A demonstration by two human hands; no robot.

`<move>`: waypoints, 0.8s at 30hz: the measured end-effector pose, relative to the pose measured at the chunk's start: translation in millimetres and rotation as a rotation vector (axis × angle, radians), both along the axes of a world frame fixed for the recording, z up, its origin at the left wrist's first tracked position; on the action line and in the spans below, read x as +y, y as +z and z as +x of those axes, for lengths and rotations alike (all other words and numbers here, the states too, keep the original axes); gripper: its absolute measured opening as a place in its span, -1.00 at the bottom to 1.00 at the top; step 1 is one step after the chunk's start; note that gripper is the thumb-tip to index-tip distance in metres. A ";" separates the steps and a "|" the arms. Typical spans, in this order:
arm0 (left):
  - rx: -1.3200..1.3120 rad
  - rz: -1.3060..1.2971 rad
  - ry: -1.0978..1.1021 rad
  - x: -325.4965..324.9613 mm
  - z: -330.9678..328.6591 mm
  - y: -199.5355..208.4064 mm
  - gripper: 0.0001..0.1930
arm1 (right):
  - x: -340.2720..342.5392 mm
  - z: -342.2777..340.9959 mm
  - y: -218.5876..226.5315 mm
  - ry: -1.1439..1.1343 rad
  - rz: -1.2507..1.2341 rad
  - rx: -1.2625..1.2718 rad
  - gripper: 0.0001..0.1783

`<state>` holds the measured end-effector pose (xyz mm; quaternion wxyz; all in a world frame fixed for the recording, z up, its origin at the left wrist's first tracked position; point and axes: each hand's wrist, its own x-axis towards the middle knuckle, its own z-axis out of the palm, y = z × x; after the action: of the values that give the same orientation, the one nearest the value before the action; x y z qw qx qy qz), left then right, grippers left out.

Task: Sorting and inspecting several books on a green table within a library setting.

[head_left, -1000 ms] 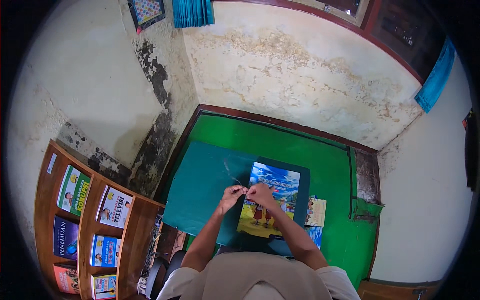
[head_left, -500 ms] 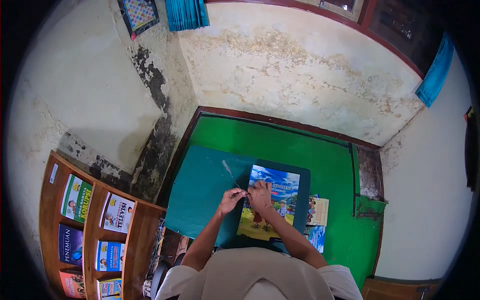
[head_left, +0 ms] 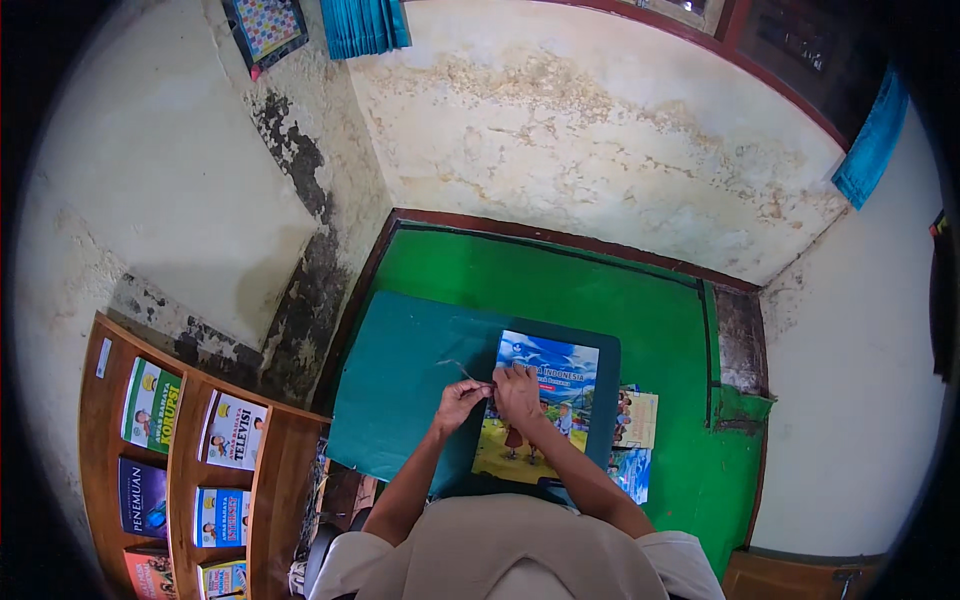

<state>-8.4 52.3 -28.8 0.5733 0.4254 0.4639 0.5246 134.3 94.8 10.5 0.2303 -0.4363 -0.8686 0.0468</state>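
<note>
A picture-covered book [head_left: 572,392] in blue, yellow and green lies on a table with a dark green cover [head_left: 395,390]. At its left edge my left hand [head_left: 460,402] is closed in a pinch on a thin string [head_left: 461,369], whose pale, frayed-looking end sticks out above the fingers. My right hand [head_left: 517,396] rests over the book's left part, its fingers bent and drawn together close to the left fingertips. The string seems to run between both hands, but the right fingertips are hidden, so its grip there is unclear.
More books [head_left: 634,420] sit lower down, just past the table's right edge. On the left stands a wooden rack [head_left: 285,440] with several books facing out. Green floor [head_left: 560,270] surrounds the table, up to peeling walls [head_left: 590,140].
The string's loose end has dropped closer to my left hand and shows less blur. Both hands stay almost in place, with the right fingers slightly more drawn together.
</note>
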 end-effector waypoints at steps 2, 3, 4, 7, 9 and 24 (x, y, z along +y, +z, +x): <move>0.058 0.021 0.008 -2.5 0.0 2.0 -0.89 | -2.4 -1.5 8.3 0.017 0.030 0.003 -0.92; 0.087 0.031 0.013 -3.3 0.1 2.9 -0.89 | -2.4 -2.1 10.1 0.026 0.045 0.004 -0.92; 0.086 0.034 0.015 -3.8 0.0 0.4 -0.89 | -2.6 -2.3 9.8 0.028 0.048 0.003 -0.92; 0.034 0.033 0.053 -4.8 2.1 -8.4 -0.89 | -7.4 -2.7 5.9 0.031 -0.101 0.155 -0.90; 0.013 0.031 0.069 -5.8 3.8 -10.9 -0.89 | -9.2 -3.0 4.0 0.034 -0.154 0.201 -0.89; 0.201 -0.048 0.375 -31.6 20.7 -0.8 -0.87 | -14.3 3.3 -22.7 -0.047 -0.897 1.024 -0.97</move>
<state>12.3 20.7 -29.6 0.4264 0.3681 0.6020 0.5660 137.6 80.5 -12.2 0.4101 -0.4310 -0.5372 0.5979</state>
